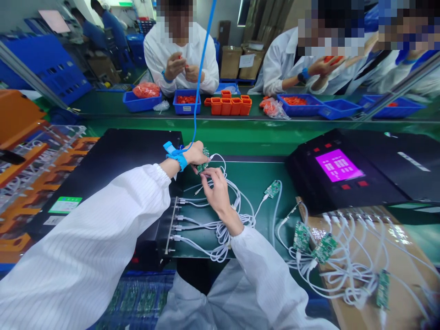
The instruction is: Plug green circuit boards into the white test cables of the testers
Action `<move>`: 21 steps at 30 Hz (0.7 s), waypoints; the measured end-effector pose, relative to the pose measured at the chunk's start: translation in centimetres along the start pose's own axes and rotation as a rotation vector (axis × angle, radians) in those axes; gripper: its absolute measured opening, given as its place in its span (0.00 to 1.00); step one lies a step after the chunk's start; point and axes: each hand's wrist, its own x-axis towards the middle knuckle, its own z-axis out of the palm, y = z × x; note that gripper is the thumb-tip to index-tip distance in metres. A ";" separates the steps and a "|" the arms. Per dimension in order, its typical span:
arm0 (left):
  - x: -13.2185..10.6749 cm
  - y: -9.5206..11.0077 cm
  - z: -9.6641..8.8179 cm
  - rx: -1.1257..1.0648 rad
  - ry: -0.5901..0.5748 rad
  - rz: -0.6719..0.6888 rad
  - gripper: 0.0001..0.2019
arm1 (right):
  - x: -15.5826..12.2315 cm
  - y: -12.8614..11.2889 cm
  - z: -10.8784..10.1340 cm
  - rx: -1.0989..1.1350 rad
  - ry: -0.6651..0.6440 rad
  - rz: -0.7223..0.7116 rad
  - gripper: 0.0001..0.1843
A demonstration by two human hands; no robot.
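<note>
My left hand (195, 153), with a blue strap on its wrist, is closed around a small green circuit board (205, 159) over the green bench. My right hand (216, 190) reaches up to the same board, and its fingertips pinch the board's lower end, where a white cable (220, 160) meets it. Under both hands lies a tangle of white cables (223, 229) that run from plugs on the side of a black box (113, 169). Another green board (272, 188) hangs on a cable to the right.
A black tester with a pink screen (338, 166) stands to the right. In front of it more boards (325, 247) and white cables lie on a brown board. Orange fixtures (30, 183) stand to the left. Across the conveyor, people in white coats handle red parts over blue bins (186, 101).
</note>
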 end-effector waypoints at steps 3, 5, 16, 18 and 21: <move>-0.4 0.4 -0.1 -0.033 0.008 -0.018 0.14 | -0.1 -0.4 0.2 0.019 0.045 0.017 0.06; -0.6 0.6 -0.1 -0.050 0.029 -0.034 0.15 | -0.1 -0.7 0.2 0.024 0.066 0.021 0.06; -0.6 0.6 0.0 -0.038 0.057 -0.034 0.17 | 0.0 -0.9 0.6 0.000 0.052 0.029 0.07; -0.4 0.5 0.2 0.016 0.038 -0.028 0.19 | 0.3 -0.4 0.4 -0.049 -0.049 0.012 0.07; 0.4 0.0 0.6 0.137 0.035 -0.022 0.21 | 0.8 0.2 0.2 -0.125 -0.194 0.001 0.06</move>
